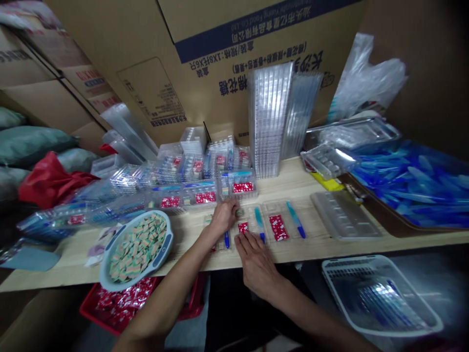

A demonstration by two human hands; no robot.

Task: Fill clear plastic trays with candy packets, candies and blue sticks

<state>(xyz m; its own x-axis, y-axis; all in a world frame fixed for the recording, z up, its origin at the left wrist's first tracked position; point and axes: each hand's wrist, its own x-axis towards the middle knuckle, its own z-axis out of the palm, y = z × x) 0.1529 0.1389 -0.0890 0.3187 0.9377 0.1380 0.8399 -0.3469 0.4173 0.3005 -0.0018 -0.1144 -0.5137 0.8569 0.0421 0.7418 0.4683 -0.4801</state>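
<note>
My left hand (223,216) is over the upper part of a clear plastic tray, its fingers pinched together. Whatever they hold, if anything, is too small and blurred to name. My right hand (256,259) rests its outstretched fingers on the tray's lower edge. In that tray are a red patterned packet (243,227) and a blue pen-like item (259,222). To its right lies another clear tray with a red packet (280,228) and a blue pen-like item (295,219). A further tray with a blue item (226,239) is partly hidden under my left arm.
A pale blue basket (168,244) holds small striped pieces. Filled trays (205,195) line the back, with upright tray stacks (269,122) against a carton (146,49). At right is a brown bin of blue items (421,181). Below are a red bin (91,313) and a white basket (381,332).
</note>
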